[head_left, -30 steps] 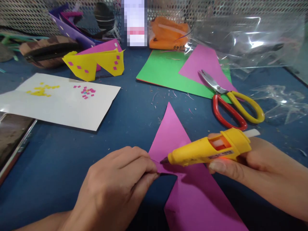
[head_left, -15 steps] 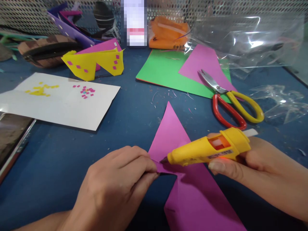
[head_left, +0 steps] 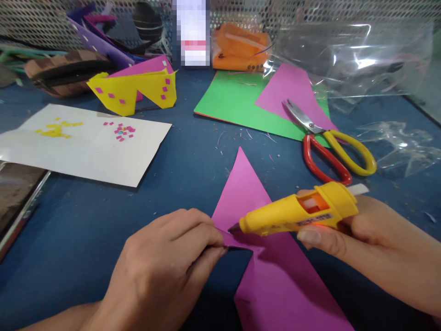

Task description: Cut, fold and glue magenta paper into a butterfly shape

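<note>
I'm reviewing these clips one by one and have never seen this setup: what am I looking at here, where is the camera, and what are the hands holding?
There is no machine here. The single view comes from a camera worn on a person's head, looking forward and down at their own two bare hands over a blue table.

The right hand grips a yellow glue gun, its nozzle pointing left at a fold in a pink paper sheet. The left hand pinches that fold right beside the nozzle.

Farther back lie red and yellow scissors resting partly on a pink triangle and a green sheet. On the left is a white sheet with tiny yellow and pink bits, and behind it a yellow folded piece. Clear plastic wrapping sits at the back right.
</note>
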A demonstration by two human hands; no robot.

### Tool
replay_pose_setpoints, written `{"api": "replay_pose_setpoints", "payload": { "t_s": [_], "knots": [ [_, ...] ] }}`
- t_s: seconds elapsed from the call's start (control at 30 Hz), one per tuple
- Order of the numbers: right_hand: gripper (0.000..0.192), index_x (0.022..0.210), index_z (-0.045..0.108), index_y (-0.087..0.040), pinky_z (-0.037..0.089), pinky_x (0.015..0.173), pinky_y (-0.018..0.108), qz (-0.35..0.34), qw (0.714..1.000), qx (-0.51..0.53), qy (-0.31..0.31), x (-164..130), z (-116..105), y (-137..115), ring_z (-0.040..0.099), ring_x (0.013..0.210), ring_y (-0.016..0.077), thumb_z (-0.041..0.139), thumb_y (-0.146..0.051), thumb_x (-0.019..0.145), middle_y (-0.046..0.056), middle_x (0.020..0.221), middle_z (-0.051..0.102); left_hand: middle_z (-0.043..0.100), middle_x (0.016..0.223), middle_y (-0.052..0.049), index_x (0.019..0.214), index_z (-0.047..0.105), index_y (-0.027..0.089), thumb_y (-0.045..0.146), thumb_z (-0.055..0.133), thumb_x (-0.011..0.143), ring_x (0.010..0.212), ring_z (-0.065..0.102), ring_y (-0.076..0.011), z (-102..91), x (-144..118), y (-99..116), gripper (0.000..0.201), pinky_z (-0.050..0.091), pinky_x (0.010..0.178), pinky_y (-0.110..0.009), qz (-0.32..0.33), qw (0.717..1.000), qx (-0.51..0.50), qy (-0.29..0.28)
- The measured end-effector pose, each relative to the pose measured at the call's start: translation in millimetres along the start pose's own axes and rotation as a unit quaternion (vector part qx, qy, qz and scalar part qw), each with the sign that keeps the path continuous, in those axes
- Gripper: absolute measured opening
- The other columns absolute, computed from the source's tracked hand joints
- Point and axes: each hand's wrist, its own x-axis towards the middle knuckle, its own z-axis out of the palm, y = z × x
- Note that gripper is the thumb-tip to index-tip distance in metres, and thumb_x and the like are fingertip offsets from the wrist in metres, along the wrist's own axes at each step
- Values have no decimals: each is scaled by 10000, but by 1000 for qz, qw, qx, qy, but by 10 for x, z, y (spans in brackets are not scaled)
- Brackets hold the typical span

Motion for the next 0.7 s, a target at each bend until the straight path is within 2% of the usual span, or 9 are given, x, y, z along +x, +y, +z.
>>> {"api": "replay_pose_setpoints", "payload": {
  "t_s": [0.1,0.2,0.37,0.7],
  "knots": [
    [399,904,782,-300,635,594,260,10,998,36,-57,0,-11,4,728,645,199,633,-664,833,1,798,777,696,848,83,863,682,275,204,571,947,734,647,-68,-2,5,-2,156,465,672,-202,2,1000,-1,0],
    [396,885,780,-292,632,591,252,14,998,38,-51,2,-8,3,731,651,199,635,-657,835,-1,786,774,696,852,82,867,683,276,207,578,949,741,648,-67,2,14,-7,150,466,681,-198,4,1000,-1,-1],
    [360,793,761,-313,586,478,215,-17,998,32,-57,22,-4,-26,692,556,178,626,-642,848,-26,703,751,695,835,76,844,682,273,209,577,947,725,647,-75,1,16,-1,160,467,663,-204,1,1000,1,2],
    [375,891,781,-310,647,694,314,1,999,17,-50,-18,-16,17,742,746,245,632,-649,832,19,837,777,701,828,75,848,694,272,219,600,935,720,659,-71,8,29,-8,138,479,654,-192,7,1000,-2,9]
  ]
}}
